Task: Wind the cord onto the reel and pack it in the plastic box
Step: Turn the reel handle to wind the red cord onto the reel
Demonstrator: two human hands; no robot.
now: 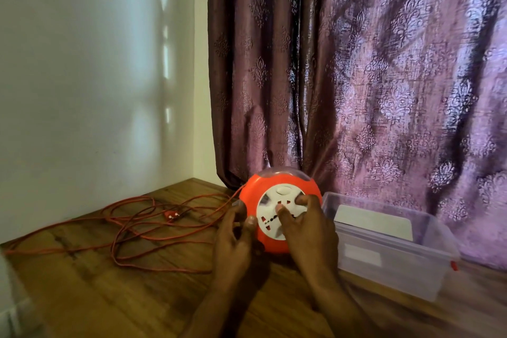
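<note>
The round orange plastic cord reel point(277, 211) with a white socket face stands on its edge on the brown wooden tabletop point(109, 296), low in the middle of the frame, its face turned toward the camera. The left hand point(236, 239) curls around the reel's left rim, thumb lying against the front of the orange edge. The right hand point(307, 228) lies over the white face with fingers bent, fingertips point(281, 210) pressing into the socket area. The thin orange cord point(153, 239) leaves the reel's upper left side and sprawls in loose loops across the lower left of the frame, with its red plug point(171, 214) lying among the loops. Just to the right of the reel sits the clear rectangular plastic box point(389, 250), open-topped, with a white lid point(374, 221) leaning inside it. A patterned purple-brown curtain point(356, 63) hangs behind, beside a pale wall point(82, 63) in the upper left.
</note>
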